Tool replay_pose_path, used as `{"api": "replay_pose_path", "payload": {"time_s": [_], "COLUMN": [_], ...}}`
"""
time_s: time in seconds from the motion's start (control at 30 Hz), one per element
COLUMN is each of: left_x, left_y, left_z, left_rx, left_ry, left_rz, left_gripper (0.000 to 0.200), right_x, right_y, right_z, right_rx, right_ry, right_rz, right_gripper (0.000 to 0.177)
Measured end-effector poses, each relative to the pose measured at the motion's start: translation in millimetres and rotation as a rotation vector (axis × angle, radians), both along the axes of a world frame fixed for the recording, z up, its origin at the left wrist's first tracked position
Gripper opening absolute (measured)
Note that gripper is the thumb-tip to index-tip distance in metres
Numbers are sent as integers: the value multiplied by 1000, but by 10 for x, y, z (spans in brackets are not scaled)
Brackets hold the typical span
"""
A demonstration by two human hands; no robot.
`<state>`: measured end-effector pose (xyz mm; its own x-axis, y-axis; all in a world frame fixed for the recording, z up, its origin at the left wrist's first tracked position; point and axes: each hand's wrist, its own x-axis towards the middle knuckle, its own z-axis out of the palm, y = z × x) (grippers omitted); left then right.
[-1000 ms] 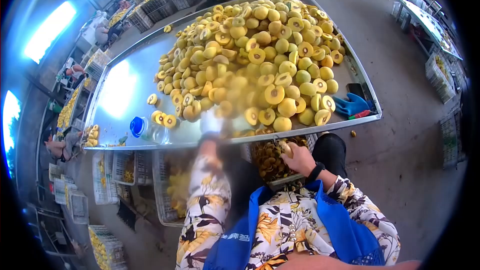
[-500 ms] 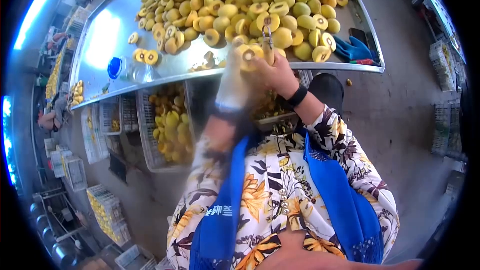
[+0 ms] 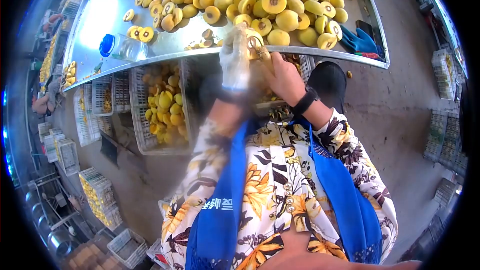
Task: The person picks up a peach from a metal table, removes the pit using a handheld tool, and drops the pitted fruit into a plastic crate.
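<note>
My left hand [image 3: 235, 60], in a white glove, is closed round a yellow peach half [image 3: 254, 39] with its cut face and brown pit area showing. My right hand [image 3: 287, 77], bare with a black band at the wrist, grips a pitting tool [image 3: 265, 58] with a light handle. The tool's tip is at the cut face of the half; its metal loop is hard to make out here. Both hands are at the near rim of a metal table [image 3: 175, 61], just below a large heap of halved yellow peaches [image 3: 287, 20].
A clear plastic jar with a blue lid [image 3: 127, 48] lies on the table at left. Blue gloves [image 3: 357, 40] rest near its right end. Under the table stands a crate [image 3: 140, 125] of peach halves. More crates [image 3: 100, 197] line the floor.
The tool's wire loop stood upright above the hands; now the tool is tilted toward the half in my left hand. The left hand was blurred and is now sharper. The view has shifted slightly.
</note>
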<state>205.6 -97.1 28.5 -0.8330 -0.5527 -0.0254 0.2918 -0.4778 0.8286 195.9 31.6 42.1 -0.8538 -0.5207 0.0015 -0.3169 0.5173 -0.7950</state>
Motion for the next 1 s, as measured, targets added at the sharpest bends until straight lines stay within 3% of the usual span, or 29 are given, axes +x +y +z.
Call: {"api": "replay_pose_path", "payload": {"time_s": [0.43,0.63,0.77,1.0], "left_x": [52,61,14,22], "left_y": [100,-73,-286,-126], "left_z": [-99,-121,-190,-316], "left_rx": [-143,-15,226,319], "left_ry": [-24,-190,-181,-178], "left_rz": [-62,-210,-462,8], "left_gripper": [30,37,41,29], "right_x": [125,154,131,187], "right_y": [13,56,-18,-99], "right_z": [-168,-78,-139,-145], "right_rx": [8,25,89,-78], "right_ry": [-15,-63,-136,-251], "right_rz": [-33,124,142,131], "right_gripper": [26,25,23,27]}}
